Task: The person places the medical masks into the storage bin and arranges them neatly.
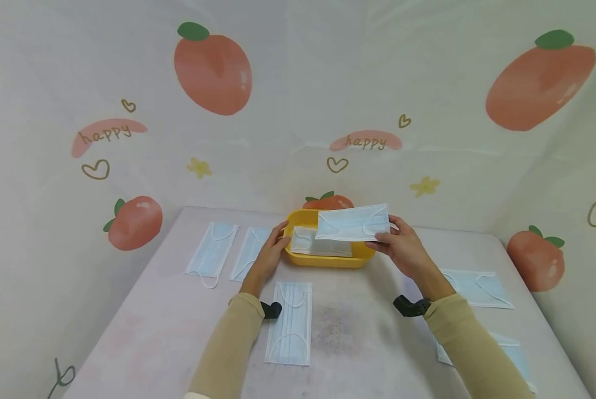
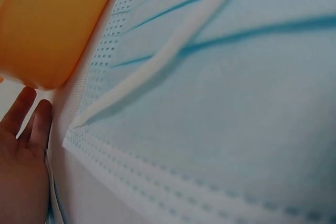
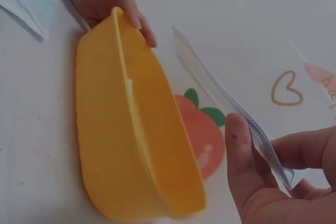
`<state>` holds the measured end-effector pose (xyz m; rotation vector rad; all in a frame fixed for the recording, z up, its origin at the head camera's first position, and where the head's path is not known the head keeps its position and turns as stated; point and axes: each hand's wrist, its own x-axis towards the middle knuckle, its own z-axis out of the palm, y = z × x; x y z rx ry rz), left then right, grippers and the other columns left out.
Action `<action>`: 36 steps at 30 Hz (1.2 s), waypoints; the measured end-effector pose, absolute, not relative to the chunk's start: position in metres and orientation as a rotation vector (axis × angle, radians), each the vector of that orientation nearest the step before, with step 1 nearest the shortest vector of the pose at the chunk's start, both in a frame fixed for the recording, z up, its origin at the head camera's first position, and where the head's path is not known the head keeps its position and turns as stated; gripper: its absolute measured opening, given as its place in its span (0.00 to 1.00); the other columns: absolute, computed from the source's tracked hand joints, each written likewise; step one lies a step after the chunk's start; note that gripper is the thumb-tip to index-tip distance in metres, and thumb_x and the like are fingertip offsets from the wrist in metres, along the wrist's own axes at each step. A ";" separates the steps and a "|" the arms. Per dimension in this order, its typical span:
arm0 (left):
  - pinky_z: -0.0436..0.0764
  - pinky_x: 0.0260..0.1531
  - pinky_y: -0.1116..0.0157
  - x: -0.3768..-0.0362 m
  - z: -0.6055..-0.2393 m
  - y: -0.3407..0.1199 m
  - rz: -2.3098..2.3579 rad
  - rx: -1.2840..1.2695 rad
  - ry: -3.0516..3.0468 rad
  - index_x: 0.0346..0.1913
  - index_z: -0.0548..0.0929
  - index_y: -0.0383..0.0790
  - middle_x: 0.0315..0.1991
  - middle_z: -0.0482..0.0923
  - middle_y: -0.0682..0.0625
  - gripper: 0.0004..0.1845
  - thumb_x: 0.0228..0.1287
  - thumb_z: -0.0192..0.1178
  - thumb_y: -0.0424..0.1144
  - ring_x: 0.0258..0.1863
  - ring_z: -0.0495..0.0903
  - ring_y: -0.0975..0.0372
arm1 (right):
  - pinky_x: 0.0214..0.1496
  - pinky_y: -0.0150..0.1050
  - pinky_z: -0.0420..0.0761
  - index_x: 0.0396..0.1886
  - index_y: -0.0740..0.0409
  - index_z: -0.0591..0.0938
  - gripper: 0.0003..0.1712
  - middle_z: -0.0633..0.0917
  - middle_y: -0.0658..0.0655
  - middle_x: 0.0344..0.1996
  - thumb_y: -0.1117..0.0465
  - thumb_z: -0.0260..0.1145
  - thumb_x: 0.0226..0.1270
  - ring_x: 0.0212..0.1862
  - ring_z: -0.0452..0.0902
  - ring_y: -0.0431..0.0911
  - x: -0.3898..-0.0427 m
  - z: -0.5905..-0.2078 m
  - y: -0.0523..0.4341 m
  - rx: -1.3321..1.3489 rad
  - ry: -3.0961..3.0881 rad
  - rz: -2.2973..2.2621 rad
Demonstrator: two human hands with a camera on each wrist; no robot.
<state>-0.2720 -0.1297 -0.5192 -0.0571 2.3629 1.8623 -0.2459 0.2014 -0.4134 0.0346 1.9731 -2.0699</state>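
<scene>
My right hand (image 1: 402, 249) pinches a light blue face mask (image 1: 352, 223) by its right end, thumb on the near side and fingers behind. The mask is held over the yellow plastic basket (image 1: 327, 262), and in the right wrist view it shows nearly edge-on (image 3: 231, 103). My left hand (image 1: 268, 255) holds the basket's left end, with fingertips over the rim in the right wrist view. Inside the basket lies another mask (image 1: 300, 244), partly covered by the raised one. Below my left wrist is a flat mask (image 1: 290, 327) on the table.
Two masks lie at the left of the table, one outermost (image 1: 213, 249) and one beside my left hand (image 1: 250, 249). On the right lie a mask (image 1: 482, 288) and another (image 1: 514, 354) partly under my right sleeve. A printed cloth backdrop (image 1: 288, 100) rises behind the table.
</scene>
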 end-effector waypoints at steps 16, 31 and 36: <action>0.57 0.80 0.44 -0.277 -0.524 -0.132 1.856 -0.030 2.367 0.75 0.62 0.72 0.78 0.61 0.47 0.26 0.79 0.49 0.52 0.78 0.60 0.49 | 0.68 0.49 0.77 0.83 0.53 0.47 0.40 0.61 0.66 0.77 0.71 0.50 0.79 0.68 0.70 0.61 -0.265 -0.426 0.168 0.121 1.990 -2.006; 0.56 0.80 0.43 -0.274 -0.519 -0.132 1.883 -0.033 2.330 0.76 0.62 0.70 0.77 0.60 0.46 0.26 0.80 0.49 0.50 0.79 0.58 0.48 | 0.64 0.50 0.81 0.81 0.58 0.52 0.39 0.66 0.69 0.70 0.75 0.52 0.75 0.63 0.73 0.61 -0.276 -0.443 0.135 0.125 2.019 -1.999; 0.56 0.80 0.43 -0.274 -0.519 -0.130 1.880 -0.037 2.320 0.75 0.62 0.72 0.77 0.60 0.47 0.26 0.80 0.48 0.50 0.78 0.59 0.48 | 0.66 0.52 0.80 0.80 0.59 0.54 0.37 0.67 0.70 0.70 0.75 0.53 0.75 0.62 0.74 0.61 -0.277 -0.443 0.127 0.139 2.034 -1.974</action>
